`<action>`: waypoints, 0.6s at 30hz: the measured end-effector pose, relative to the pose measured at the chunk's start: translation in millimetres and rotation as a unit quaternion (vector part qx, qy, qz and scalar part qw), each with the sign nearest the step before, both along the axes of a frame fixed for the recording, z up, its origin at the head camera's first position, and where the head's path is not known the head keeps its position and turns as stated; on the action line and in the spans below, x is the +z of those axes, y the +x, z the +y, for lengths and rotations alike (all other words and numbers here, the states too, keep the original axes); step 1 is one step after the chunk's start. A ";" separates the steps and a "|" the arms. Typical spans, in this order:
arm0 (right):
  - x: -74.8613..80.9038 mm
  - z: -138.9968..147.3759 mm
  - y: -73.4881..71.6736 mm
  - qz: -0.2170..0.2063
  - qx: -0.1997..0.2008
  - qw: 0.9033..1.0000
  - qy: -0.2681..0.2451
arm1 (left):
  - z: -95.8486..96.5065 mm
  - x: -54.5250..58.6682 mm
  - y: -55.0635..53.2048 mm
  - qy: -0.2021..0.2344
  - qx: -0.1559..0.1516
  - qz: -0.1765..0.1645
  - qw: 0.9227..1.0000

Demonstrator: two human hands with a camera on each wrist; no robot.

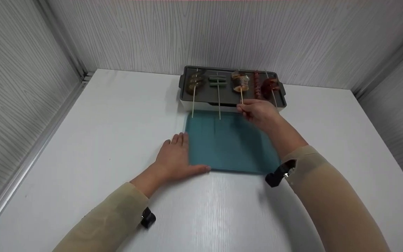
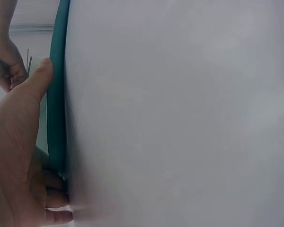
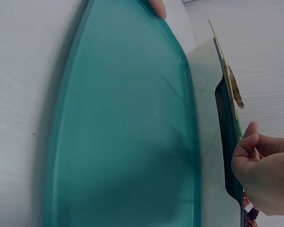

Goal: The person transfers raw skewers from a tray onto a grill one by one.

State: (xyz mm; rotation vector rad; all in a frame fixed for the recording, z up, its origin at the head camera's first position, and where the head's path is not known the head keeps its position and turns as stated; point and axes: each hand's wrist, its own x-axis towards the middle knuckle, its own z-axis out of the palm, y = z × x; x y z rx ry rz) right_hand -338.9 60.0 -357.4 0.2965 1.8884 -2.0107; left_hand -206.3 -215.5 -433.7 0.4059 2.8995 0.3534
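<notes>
In the head view, a teal tray lies on the white table in front of a dark grill pan. My left hand rests at the tray's near left corner, fingers extended along the side and thumb along the front rim. With thumb and fingers, my right hand pinches the stick of a skewer with a thick, rolled, brownish piece, which is over the pan. The right wrist view shows the right hand at the pan's front edge, above the tray.
Several other skewers lie across the pan: brown pieces, green pieces, a narrow red one and a red chunk. Some sticks overhang the front edge. Wood-grain panels stand behind and at both sides of the table.
</notes>
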 end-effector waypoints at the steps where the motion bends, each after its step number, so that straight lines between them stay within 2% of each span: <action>1: -0.6 0.5 0.6 0.002 0.001 1.000 0.002 | 0.1 0.1 -0.3 -0.001 -0.001 0.000 1.000; 6: -2.5 1.9 4.2 0.011 -0.007 1.000 0.012 | 0.6 -0.6 -2.8 0.001 -0.003 0.001 1.000; 13: -2.5 0.3 12.5 -0.003 -0.015 1.000 0.013 | 0.0 -3.4 -7.4 0.005 -0.004 -0.004 1.000; 18: -2.1 3.0 22.8 0.027 0.002 0.999 0.038 | -2.4 -3.4 -11.8 0.008 -0.006 -0.002 1.000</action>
